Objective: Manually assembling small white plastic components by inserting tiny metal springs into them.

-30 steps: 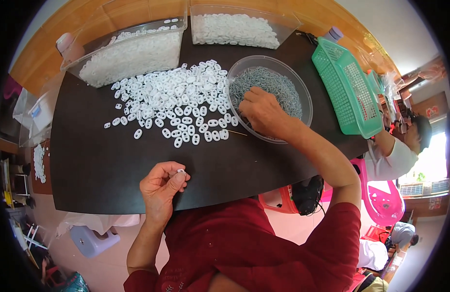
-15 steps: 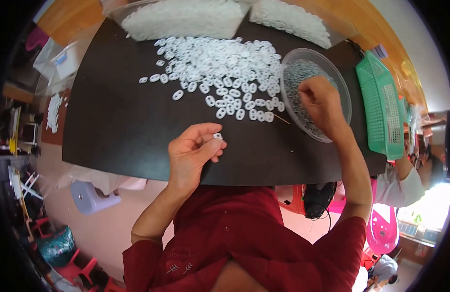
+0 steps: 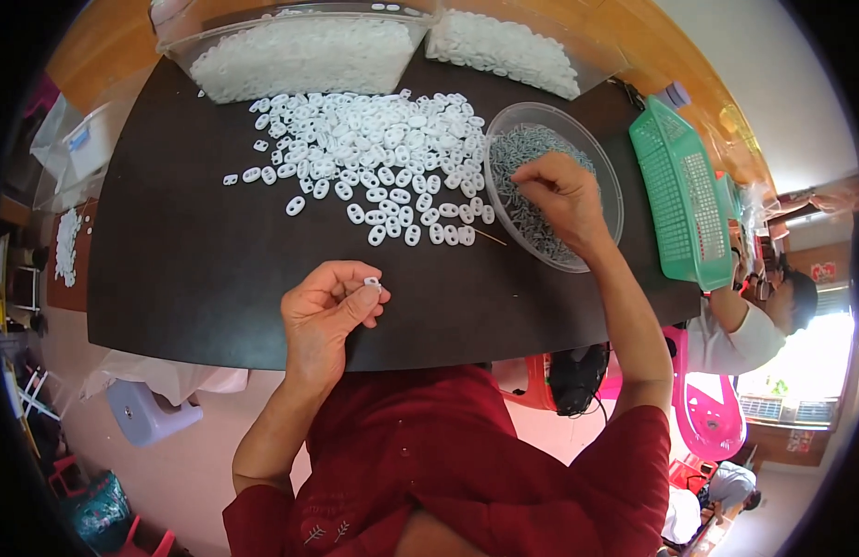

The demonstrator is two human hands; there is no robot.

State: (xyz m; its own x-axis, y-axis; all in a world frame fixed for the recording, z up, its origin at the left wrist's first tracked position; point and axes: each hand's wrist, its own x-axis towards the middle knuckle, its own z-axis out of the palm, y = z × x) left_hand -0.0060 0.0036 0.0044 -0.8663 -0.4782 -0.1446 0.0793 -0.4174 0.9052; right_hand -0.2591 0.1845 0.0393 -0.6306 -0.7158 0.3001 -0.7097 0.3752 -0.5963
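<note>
Between the thumb and fingers of my left hand [image 3: 323, 311] is a small white two-hole plastic piece [image 3: 372, 281], held above the near part of the dark table. My right hand [image 3: 567, 197] is over a round clear tub [image 3: 619, 206] of small grey screws [image 3: 533, 144], its thumb and index finger pinched. Whatever may be between those fingertips is too small to make out. A wide heap of the same white pieces [image 3: 364, 135] spreads left of the tub, with looser ones toward me.
Two clear bins [image 3: 290, 60] [image 3: 504, 54] of white pieces stand at the back. A thin stick [image 3: 490, 236] lies beside the tub. On the right is a green basket [image 3: 680, 190], with another person [image 3: 741, 325] beyond it. A lilac stool [image 3: 146, 408] stands on the floor at left.
The whole view has shifted, so the table things appear further left and slightly lower. My right fingertips are slightly nearer the tub's left side. My left hand keeps the white piece.
</note>
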